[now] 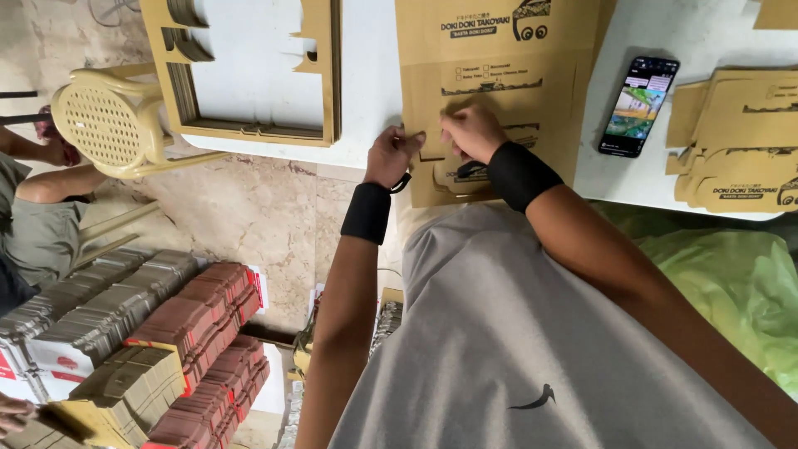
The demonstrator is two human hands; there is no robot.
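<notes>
A flat brown die-cut cardboard sheet [499, 58] with black printing lies on the white table [366, 91]. My left hand [392, 155] grips the sheet's left edge near the table's front, fingers curled on it. My right hand [472, 131] presses on the sheet beside it, fingers bent over a punched-out part. Both wrists wear black wristbands. My grey shirt fills the lower middle of the view.
A lit smartphone [638, 105] lies right of the sheet. Punched cardboard blanks [736, 141] pile at the right; leftover cardboard frames [249, 75] lie at the left. A cream plastic chair [112, 125], another seated person [37, 216] and stacks of folded boxes [158, 341] occupy the floor.
</notes>
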